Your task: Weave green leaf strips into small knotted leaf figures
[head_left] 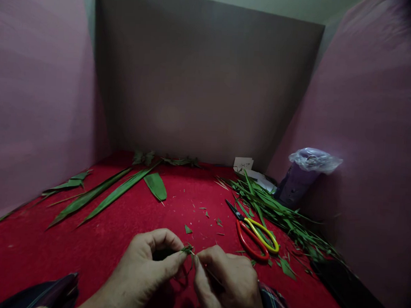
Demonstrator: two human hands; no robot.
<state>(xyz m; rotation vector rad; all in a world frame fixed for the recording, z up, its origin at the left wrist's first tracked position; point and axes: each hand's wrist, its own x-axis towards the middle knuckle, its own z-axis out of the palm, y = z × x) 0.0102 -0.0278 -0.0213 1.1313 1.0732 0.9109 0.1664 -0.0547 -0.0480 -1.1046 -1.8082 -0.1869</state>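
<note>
Low in the head view, the thumb and index finger of my left hand (148, 262) pinch a small folded piece of green leaf (188, 249). My right hand (232, 275) meets it from the right, its fingers closed around a thin pale stick (215, 277) whose light end touches the leaf piece. My fingers hide much of the stick, and how it joins the leaf cannot be told. Scissors (242, 218) with one red and one yellow handle lie beyond my right hand, blades pointing away to the left.
Long green leaves (117, 193) and a short broad leaf (155, 186) lie on the red cloth (112, 250). A pile of leaf strips (274, 202) runs along the right. Behind it stand a purple container (298, 180) with clear plastic and a white card (243, 164). Leaf scraps are scattered about.
</note>
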